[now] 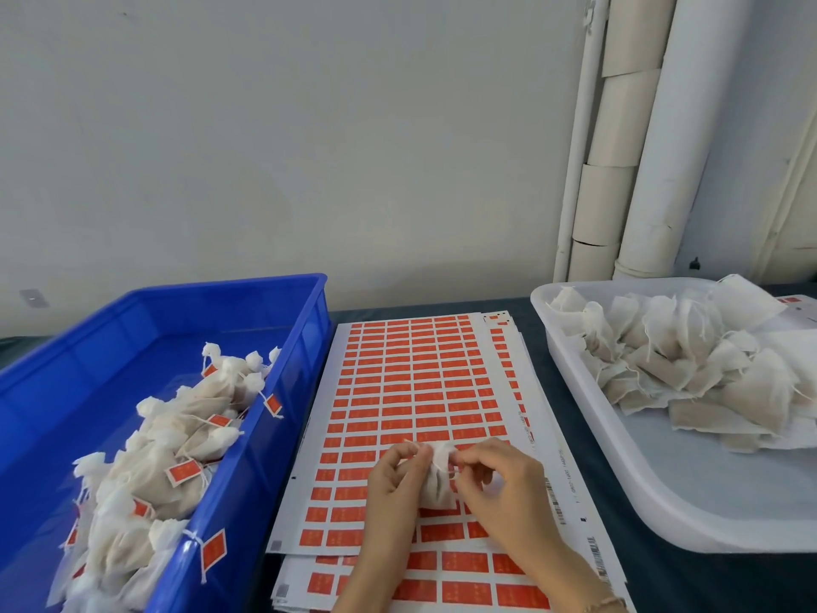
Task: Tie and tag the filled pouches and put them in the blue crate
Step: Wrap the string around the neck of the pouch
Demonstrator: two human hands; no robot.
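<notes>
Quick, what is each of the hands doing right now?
Left hand: closed, pinching the pouch at its top.
Right hand: closed, pinching the same pouch at its neck.

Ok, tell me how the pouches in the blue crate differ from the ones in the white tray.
The crate pouches carry red tags on strings; the tray pouches show none. The crate pouches are cinched at the neck; the tray pouches lie flatter, necks loose. Both are white and filled.

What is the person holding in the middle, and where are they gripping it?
A small white pouch, over the red label sheets. The left hand and the right hand both pinch it at its gathered top.
</notes>
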